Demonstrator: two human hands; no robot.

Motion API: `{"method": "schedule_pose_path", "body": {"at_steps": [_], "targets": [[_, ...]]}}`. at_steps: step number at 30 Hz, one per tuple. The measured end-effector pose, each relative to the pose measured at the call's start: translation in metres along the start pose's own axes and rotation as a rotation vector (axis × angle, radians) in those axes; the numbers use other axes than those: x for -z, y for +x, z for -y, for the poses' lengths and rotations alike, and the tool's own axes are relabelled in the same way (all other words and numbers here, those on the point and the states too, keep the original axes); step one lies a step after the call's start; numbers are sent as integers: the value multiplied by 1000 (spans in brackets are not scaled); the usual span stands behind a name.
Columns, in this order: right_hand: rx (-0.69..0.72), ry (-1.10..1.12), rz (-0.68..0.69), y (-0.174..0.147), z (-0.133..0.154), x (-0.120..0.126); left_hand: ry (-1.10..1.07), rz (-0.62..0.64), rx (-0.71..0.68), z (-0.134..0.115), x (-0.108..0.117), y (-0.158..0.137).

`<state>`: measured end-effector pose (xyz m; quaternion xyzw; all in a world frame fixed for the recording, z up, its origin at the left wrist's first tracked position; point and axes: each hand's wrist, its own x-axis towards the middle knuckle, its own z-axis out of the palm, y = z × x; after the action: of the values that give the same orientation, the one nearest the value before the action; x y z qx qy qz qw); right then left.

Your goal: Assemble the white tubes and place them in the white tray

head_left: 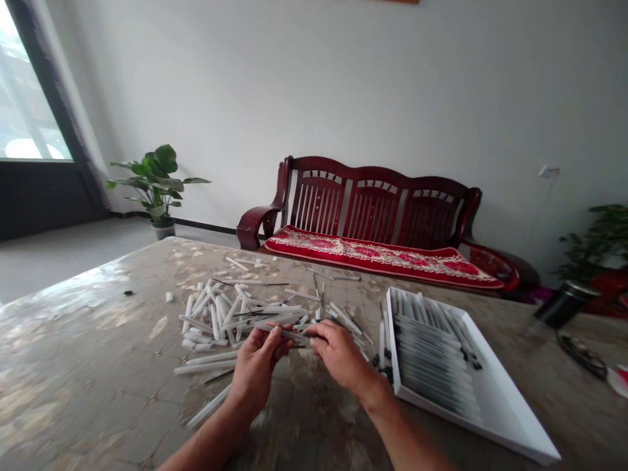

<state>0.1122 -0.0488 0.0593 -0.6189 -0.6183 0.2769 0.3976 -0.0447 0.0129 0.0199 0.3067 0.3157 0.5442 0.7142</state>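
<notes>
Lying between fingers, slim tube

What I'm looking in on seems to be a home's living room. Beyond the far edge of the table I see a carved wooden settee with a red flowered runner along its seat. Just past the table's far left corner, a leafy potted plant stands on the floor by a plain pale wall.
</notes>
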Motion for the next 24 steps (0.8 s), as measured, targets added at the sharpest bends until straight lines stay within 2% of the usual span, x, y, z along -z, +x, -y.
{"method": "schedule_pose_path", "body": {"at_steps": [2, 4, 10, 13, 15, 17, 21, 24], "targets": [[95, -231, -24, -2, 9, 9, -7, 2, 21, -2, -1, 0], [103, -370, 0, -4, 14, 16, 1, 26, 49, -1, -3, -2], [55, -494, 151, -2, 22, 29, 75, 175, 96, 9, -8, -10], [27, -540, 195, -5, 27, 44, 177, 218, 104, 10, -8, -12], [20, -579, 177, -14, 29, 66, 255, 236, 125, 7, -6, -11], [-29, -647, 98, -31, 25, 97, 312, 246, 124, 5, -5, -9], [-257, -810, 47, -83, -5, 166, 371, 239, 86, 5, -3, -4], [-430, -869, 57, -122, -34, 196, 393, 229, 92, 8, -4, -2]]}}
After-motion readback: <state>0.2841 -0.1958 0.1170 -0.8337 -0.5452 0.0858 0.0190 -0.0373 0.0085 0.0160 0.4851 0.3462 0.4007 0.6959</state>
